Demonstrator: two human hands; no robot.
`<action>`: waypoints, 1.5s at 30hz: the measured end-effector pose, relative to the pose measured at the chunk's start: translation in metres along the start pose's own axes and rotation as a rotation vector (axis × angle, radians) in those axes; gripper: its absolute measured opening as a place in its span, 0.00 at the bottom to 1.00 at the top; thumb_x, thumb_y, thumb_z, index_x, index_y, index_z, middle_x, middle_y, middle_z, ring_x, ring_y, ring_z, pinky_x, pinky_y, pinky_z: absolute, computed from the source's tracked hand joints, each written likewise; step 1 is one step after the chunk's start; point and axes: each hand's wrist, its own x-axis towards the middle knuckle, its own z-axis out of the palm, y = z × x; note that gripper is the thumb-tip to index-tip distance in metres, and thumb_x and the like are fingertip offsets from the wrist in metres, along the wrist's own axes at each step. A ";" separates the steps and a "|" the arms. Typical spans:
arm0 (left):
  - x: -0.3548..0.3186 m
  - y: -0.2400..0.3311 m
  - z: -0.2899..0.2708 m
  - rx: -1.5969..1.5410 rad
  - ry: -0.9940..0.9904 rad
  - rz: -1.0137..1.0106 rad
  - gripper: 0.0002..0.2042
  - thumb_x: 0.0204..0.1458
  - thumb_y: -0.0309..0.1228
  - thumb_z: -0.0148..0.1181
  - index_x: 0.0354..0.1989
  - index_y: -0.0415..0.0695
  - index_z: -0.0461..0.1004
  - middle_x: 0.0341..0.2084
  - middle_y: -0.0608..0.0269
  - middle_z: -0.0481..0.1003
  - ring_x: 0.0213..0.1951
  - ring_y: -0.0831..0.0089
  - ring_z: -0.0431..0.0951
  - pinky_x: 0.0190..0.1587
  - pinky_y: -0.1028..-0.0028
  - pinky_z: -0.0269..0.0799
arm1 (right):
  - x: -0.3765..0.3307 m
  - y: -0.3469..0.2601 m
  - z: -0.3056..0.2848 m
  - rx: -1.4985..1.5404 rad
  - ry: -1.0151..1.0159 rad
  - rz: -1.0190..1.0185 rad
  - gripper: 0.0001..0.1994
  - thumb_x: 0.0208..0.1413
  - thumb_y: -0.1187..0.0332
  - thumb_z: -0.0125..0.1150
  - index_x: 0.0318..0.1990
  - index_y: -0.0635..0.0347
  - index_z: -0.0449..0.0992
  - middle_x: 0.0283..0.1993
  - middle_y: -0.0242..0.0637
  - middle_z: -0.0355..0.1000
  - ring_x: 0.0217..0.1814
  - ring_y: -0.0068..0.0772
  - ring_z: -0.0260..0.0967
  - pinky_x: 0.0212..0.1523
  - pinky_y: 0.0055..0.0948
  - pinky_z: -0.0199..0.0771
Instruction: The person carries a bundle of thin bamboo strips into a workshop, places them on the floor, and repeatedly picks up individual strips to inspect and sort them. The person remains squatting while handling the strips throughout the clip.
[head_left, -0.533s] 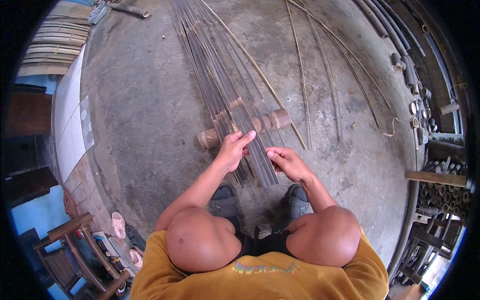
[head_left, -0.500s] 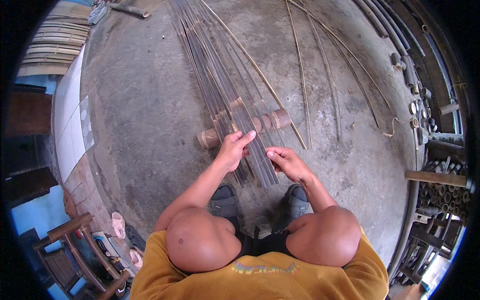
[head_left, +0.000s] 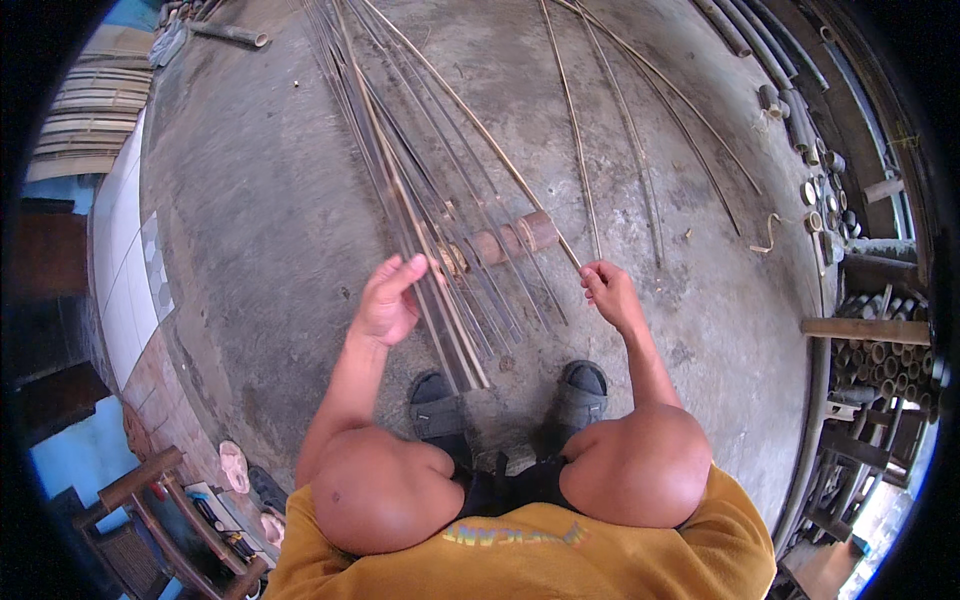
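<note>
Raised to the left, my left hand (head_left: 388,302) is closed at the edge of a bundle of long, thin bamboo strips (head_left: 430,300), its thumb against them. Motion blurs this bundle, and its near ends hang in front of my left sandal. My right hand (head_left: 610,292) pinches the near end of a single pale bamboo strip (head_left: 480,130) that slants away to the far left. Between my hands a short brown bamboo log (head_left: 515,242) lies crosswise on the floor. Several dark loose strips (head_left: 500,300) rest across it.
More long strips (head_left: 573,120) lie on the concrete floor (head_left: 270,200) to the right. Cut bamboo tubes (head_left: 885,368) are stacked along the right side. At lower left stands a bamboo chair (head_left: 140,510), with pink footwear (head_left: 233,466) beside it. My sandals (head_left: 437,408) are below my hands.
My left hand has moved left and up with the bundle, drawing it away from the other strips. My right hand has left the bundle and moved right to the single pale strip.
</note>
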 end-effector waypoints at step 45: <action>-0.037 0.037 -0.041 0.067 0.056 0.039 0.07 0.58 0.32 0.64 0.39 0.41 0.78 0.28 0.63 0.80 0.28 0.74 0.80 0.33 0.74 0.78 | -0.036 -0.038 0.042 0.337 -0.537 -0.023 0.10 0.64 0.70 0.60 0.49 0.60 0.71 0.34 0.31 0.75 0.38 0.20 0.72 0.37 0.24 0.72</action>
